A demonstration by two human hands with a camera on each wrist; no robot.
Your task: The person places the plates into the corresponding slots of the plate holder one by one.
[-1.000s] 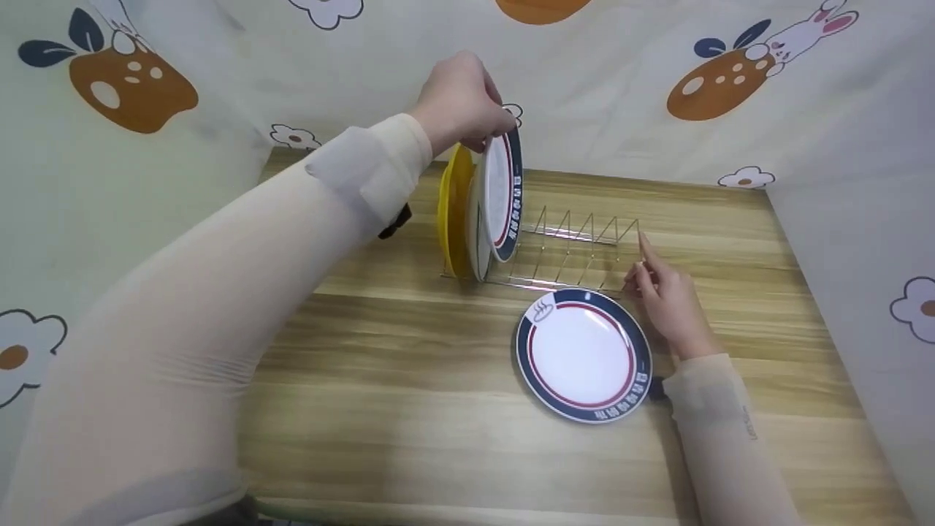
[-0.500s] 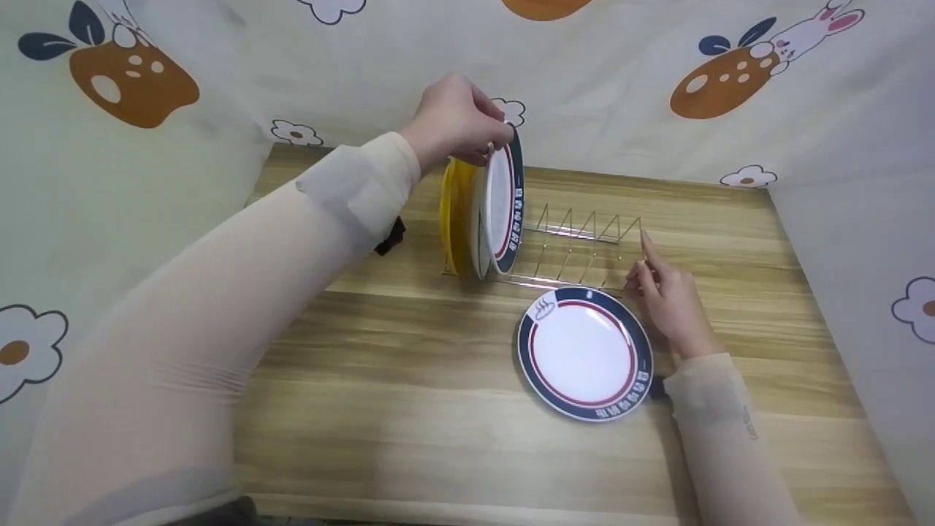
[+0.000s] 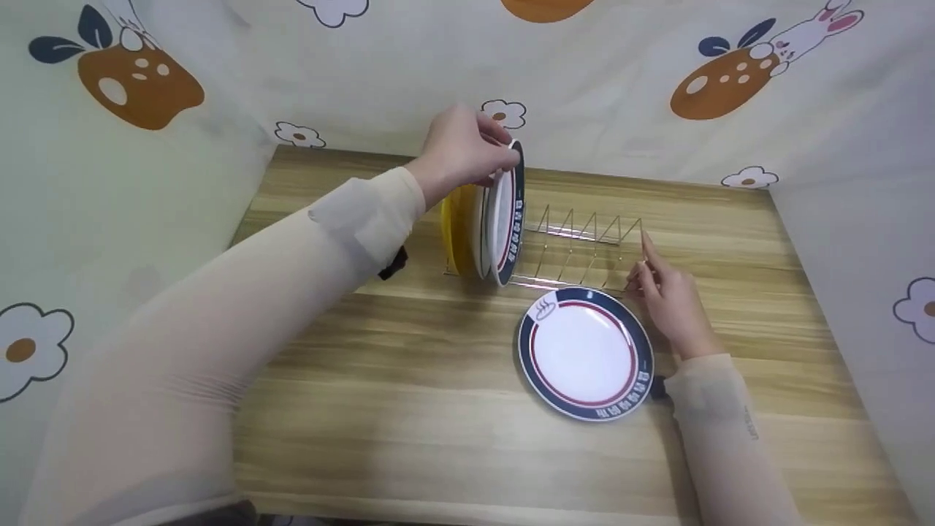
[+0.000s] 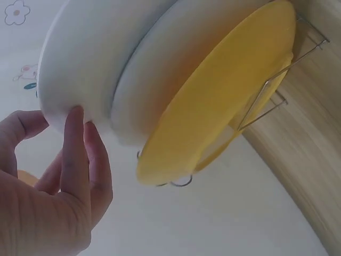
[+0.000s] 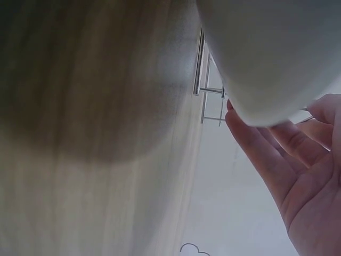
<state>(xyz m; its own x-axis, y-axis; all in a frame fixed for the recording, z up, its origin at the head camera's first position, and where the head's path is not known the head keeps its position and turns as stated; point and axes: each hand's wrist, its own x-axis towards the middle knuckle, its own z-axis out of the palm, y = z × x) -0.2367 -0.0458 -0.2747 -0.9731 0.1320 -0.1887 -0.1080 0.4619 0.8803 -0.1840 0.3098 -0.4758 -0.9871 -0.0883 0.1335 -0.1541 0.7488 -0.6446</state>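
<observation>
My left hand (image 3: 464,153) pinches the top rim of a white plate (image 3: 507,219) with a dark blue border and red ring. That plate stands on edge in the wire plate rack (image 3: 573,234), right of a plain pale plate (image 3: 479,237) and a yellow plate (image 3: 456,237). In the left wrist view, fingertips lie on the held plate's white back (image 4: 96,58). At the rack's right end, my right hand (image 3: 676,307) holds the end wires, index finger extended; the right wrist view partly hides its grip behind a plate (image 5: 277,53).
A matching blue-rimmed plate (image 3: 581,354) lies flat on the wooden table (image 3: 438,438), in front of the rack and close to the right wrist. Patterned cloth walls (image 3: 599,124) enclose the table at the back and both sides.
The left hand has come down with the blue-rimmed plate, whose lower edge has sunk to the rack's front rail. My right hand stays at the rack's end.
</observation>
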